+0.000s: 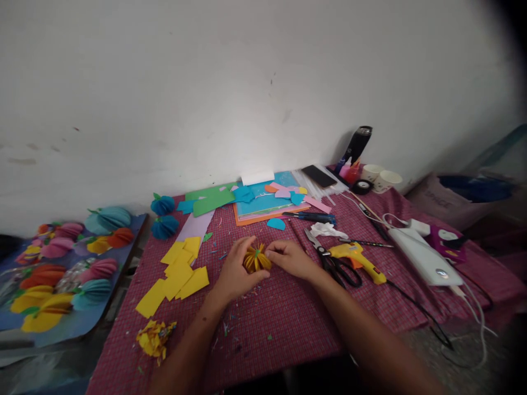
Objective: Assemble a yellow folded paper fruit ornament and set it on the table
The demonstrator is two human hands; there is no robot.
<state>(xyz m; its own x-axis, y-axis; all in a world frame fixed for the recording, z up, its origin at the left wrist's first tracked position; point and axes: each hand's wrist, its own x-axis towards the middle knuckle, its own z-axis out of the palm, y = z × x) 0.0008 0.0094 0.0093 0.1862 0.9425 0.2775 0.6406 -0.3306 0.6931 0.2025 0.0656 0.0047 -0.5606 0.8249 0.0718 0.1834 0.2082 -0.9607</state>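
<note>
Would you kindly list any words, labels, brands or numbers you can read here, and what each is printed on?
None can be read.
Grey bag by the wall: faint lettering, too blurred to read.
Paper cups: marks too small to tell.
White power bank: no legible label.
Yellow glue gun: no legible print.

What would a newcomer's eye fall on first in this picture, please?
Probably the yellow paper ball at the centre of the checked cloth, pinched between the left hand and right hand. Next, the yellow paper squares to its left and the yellow glue gun beside the scissors to its right.
</note>
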